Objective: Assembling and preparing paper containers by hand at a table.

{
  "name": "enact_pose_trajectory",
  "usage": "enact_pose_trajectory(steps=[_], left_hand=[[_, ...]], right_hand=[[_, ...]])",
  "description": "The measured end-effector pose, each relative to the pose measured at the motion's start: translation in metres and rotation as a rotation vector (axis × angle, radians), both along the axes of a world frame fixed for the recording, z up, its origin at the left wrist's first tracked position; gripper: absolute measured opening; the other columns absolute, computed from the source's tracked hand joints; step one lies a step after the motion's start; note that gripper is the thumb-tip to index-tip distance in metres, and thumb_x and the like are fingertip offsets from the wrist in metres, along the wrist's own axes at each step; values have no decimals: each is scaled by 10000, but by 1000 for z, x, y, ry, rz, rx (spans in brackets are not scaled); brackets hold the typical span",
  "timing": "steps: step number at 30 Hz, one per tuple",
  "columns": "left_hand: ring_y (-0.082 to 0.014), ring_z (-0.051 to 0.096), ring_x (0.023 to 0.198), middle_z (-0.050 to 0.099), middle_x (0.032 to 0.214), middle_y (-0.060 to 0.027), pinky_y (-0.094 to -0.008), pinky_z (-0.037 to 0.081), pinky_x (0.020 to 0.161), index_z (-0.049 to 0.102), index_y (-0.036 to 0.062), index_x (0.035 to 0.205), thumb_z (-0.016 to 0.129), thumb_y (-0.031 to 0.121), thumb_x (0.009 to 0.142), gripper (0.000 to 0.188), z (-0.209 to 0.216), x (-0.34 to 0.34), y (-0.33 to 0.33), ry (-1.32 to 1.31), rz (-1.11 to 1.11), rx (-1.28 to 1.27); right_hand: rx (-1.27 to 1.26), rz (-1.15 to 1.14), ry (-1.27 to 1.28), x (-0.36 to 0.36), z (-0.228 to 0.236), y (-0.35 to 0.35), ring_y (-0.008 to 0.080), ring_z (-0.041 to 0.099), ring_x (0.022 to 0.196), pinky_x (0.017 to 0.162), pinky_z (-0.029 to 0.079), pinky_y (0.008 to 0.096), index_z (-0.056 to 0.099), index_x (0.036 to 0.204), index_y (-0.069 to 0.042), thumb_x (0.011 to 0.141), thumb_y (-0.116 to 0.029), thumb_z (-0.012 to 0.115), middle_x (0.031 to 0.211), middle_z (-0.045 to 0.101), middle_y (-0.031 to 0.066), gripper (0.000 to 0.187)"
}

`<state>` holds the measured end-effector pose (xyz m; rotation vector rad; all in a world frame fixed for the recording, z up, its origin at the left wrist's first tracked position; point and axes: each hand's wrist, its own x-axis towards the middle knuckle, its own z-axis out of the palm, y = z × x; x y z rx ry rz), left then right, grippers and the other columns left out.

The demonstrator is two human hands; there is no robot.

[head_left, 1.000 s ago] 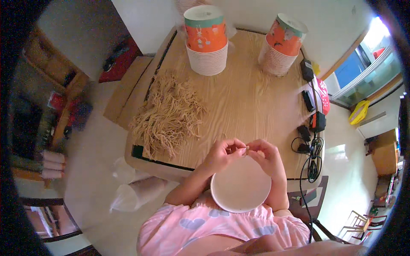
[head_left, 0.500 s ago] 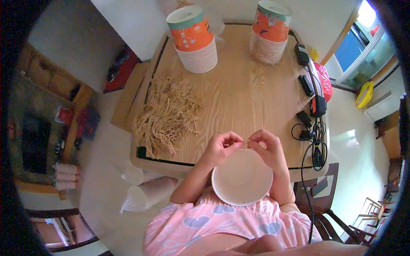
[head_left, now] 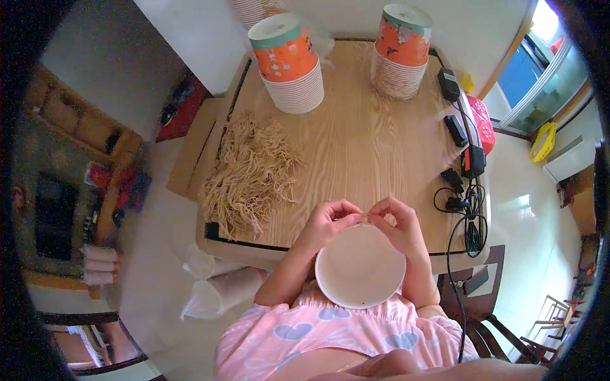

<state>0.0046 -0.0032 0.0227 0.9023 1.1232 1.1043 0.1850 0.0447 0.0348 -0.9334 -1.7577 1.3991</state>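
Observation:
A white paper tub [head_left: 361, 270] rests mouth up against my lap, its pale inside showing. Just past its far rim, my left hand [head_left: 335, 220] and my right hand [head_left: 396, 222] meet with fingertips pinched together. Something small and pale is between the fingers, too small to name. My forearms flank the tub on both sides. To the left on the table lies a loose heap of tan twine strands [head_left: 251, 174].
Stacks of nested orange-and-green paper tubs stand at the table's back, one left [head_left: 293, 86] and one right [head_left: 401, 54]. Black adapters and a coiled cable [head_left: 473, 232] line the right edge. Bagged tubs [head_left: 225, 293] lie below left; a dark chair [head_left: 480, 298] stands right.
The view has shifted slightly, so the table and stacks sit a little lower. My hands keep almost the same pinch by the tub's far rim.

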Motion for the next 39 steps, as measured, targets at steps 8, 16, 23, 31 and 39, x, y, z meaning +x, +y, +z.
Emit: enact_pose_trajectory(steps=[8, 16, 23, 31, 39], left_hand=[[-65, 578, 663, 627, 742, -1, -218, 470, 608, 635, 36, 849, 659, 86, 803, 73, -10, -3, 0, -69, 40, 27], [-51, 577, 674, 627, 759, -6, -209, 476, 614, 626, 14, 860, 650, 57, 809, 71, -8, -5, 0, -100, 46, 35], [-53, 562, 678, 610, 771, 0, -208, 470, 613, 601, 17, 889, 611, 100, 853, 91, -8, -6, 0, -101, 52, 29], [-65, 554, 661, 604, 756, 11, -213, 450, 606, 598, 57, 844, 611, 120, 844, 65, -15, -4, 2, -72, 60, 98], [-73, 582, 703, 633, 775, -2, -232, 472, 635, 644, 33, 874, 644, 134, 834, 109, -13, -3, 1, -14, 27, 68]], right_hand=[[-64, 7, 17, -5, 10, 0, 103, 566, 771, 717, 446, 237, 589, 868, 2, 769, 22, 620, 796, 602, 31, 106], [-31, -11, -59, -11, 11, 3, 103, 562, 765, 712, 444, 237, 605, 838, 6, 769, 6, 629, 784, 617, 37, 73], [119, -4, -102, -9, 12, 3, 124, 570, 738, 666, 448, 250, 611, 817, 0, 760, 26, 630, 767, 612, 53, 65], [530, 75, -182, -6, 13, 4, 231, 594, 742, 646, 473, 296, 598, 793, -3, 717, 47, 642, 780, 597, 92, 102], [417, 25, -128, -11, 19, 5, 236, 595, 758, 666, 478, 301, 587, 810, 1, 731, 43, 636, 797, 592, 98, 103]])
